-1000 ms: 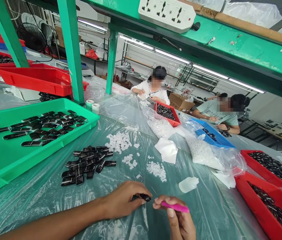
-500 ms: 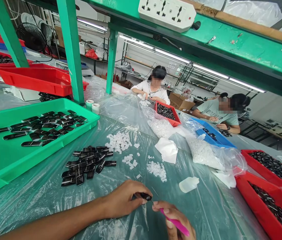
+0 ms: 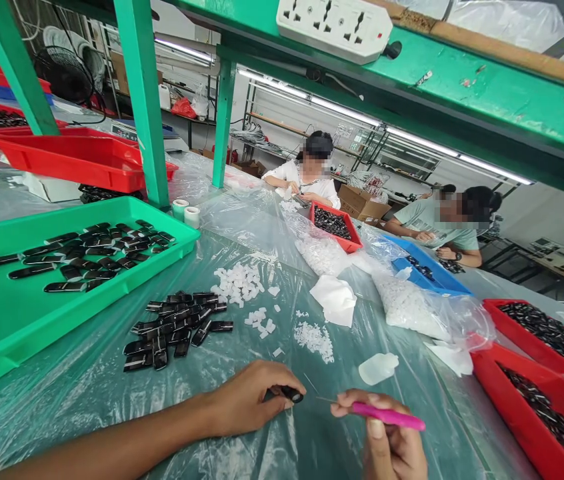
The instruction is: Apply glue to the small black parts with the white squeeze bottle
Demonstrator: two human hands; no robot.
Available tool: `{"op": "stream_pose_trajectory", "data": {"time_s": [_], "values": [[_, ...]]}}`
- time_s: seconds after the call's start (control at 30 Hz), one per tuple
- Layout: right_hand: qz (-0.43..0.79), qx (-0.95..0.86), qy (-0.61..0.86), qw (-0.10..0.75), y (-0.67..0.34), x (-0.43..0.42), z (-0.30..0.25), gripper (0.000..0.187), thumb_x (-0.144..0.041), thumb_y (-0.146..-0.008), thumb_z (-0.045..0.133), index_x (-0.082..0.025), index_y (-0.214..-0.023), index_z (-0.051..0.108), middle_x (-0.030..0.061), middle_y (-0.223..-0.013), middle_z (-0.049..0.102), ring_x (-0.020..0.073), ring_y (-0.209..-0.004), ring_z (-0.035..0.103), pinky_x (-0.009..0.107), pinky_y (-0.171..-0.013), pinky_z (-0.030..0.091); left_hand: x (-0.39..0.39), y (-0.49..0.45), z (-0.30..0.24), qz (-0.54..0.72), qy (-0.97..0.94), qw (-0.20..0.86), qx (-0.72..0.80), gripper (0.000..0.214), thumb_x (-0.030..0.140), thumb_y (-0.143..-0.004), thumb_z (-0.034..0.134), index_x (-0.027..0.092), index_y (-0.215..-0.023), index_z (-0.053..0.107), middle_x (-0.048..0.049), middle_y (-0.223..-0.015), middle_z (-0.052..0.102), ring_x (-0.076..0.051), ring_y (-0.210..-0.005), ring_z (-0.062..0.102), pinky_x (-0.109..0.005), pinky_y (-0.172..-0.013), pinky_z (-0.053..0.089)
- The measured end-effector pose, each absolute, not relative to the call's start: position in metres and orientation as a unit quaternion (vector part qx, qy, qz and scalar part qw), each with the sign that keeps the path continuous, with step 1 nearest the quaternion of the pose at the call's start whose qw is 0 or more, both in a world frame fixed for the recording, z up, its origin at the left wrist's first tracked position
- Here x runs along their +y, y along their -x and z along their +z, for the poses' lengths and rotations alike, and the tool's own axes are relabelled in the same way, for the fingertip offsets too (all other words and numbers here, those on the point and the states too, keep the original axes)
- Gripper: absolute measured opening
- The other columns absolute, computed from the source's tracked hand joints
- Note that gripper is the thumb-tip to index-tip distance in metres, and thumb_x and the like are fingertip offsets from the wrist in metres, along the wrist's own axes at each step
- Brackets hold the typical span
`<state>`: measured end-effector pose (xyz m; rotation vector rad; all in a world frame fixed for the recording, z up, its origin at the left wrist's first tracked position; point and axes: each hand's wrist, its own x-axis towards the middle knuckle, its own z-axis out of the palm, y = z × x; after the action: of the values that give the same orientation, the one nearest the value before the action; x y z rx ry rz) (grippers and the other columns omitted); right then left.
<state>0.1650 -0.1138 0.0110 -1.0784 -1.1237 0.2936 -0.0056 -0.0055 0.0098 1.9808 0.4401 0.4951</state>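
Pinched between the thumb and fingers of my left hand is a small black plastic piece, its round end facing right. My right hand grips a pink-handled pick. The pick's thin metal tip points left and stands a short way apart from the black piece. Beyond my left hand lies a heap of black pieces with clear windows. White square bits and a pile of tiny white bits rest on the plastic sheet ahead of my hands.
A green tray with black pieces stands left. A small translucent bottle lies near my right hand. Red bins line the right side, near a bag of white parts. A green shelf beam crosses overhead. Two people sit working across the table.
My right hand has moved right and slightly up, drawing the pink-handled pick away from the black piece. The handle now lies closer to level. My left hand has barely moved.
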Motion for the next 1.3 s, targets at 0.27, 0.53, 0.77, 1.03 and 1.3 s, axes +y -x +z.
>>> {"op": "stream_pose_trajectory", "data": {"time_s": [0.27, 0.53, 0.77, 1.03, 1.3], "values": [[-0.073, -0.615, 0.733, 0.28, -0.219, -0.103, 0.018, 0.025, -0.042, -0.084, 0.05, -0.025, -0.097, 0.063, 0.0004, -0.063, 0.061, 0.0164, -0.052, 0.058, 0.024, -0.044, 0.041, 0.0, 0.005, 0.014, 0.244, -0.765, 0.547, 0.236, 0.026, 0.025, -0.084, 0.052, 0.022, -0.106, 0.066, -0.0048, -0.102, 0.066, -0.019, -0.088, 0.061, -0.024, -0.073, 0.048], [-0.14, -0.619, 0.771, 0.046, -0.236, -0.104, 0.002, 0.025, -0.037, -0.085, 0.046, -0.027, -0.096, 0.065, 0.0031, -0.066, 0.069, 0.0244, -0.055, 0.066, 0.03, -0.044, 0.046, 0.021, 0.009, 0.009, 0.365, -0.647, 0.591, 0.314, 0.04, 0.039, -0.084, 0.054, 0.012, -0.113, 0.059, -0.0109, -0.104, 0.063, -0.021, -0.079, 0.061, -0.032, -0.074, 0.049], [0.066, -0.657, 0.725, 0.198, -0.196, -0.103, 0.025, 0.026, -0.043, -0.087, 0.044, -0.03, -0.092, 0.067, -0.0003, -0.086, 0.072, 0.0163, -0.067, 0.067, 0.023, -0.059, 0.051, 0.026, 0.006, 0.006, 0.36, -0.56, 0.673, 0.322, 0.052, 0.055, -0.085, 0.044, 0.01, -0.106, 0.061, -0.0089, -0.086, 0.066, -0.016, -0.064, 0.06, -0.026, -0.063, 0.046], [0.033, -0.725, 0.685, 0.065, -0.158, -0.084, 0.035, 0.032, -0.014, -0.086, 0.043, -0.019, -0.111, 0.063, 0.008, -0.103, 0.067, 0.0289, -0.096, 0.059, 0.043, -0.083, 0.046, 0.025, 0.006, 0.007, 0.308, -0.485, 0.747, 0.335, 0.066, 0.066, -0.08, 0.038, 0.008, -0.095, 0.064, -0.012, -0.081, 0.068, -0.014, -0.056, 0.059, -0.023, -0.056, 0.042], [0.047, -0.78, 0.593, 0.196, -0.145, -0.034, 0.007, 0.033, -0.002, -0.082, 0.043, -0.018, -0.101, 0.064, 0.009, -0.104, 0.063, 0.0264, -0.099, 0.054, 0.041, -0.085, 0.041, 0.021, 0.005, 0.004, 0.304, -0.488, 0.762, 0.298, 0.068, 0.066, -0.08, 0.037, 0.006, -0.096, 0.065, -0.011, -0.074, 0.066, -0.014, -0.055, 0.057, -0.026, -0.059, 0.044]]}}
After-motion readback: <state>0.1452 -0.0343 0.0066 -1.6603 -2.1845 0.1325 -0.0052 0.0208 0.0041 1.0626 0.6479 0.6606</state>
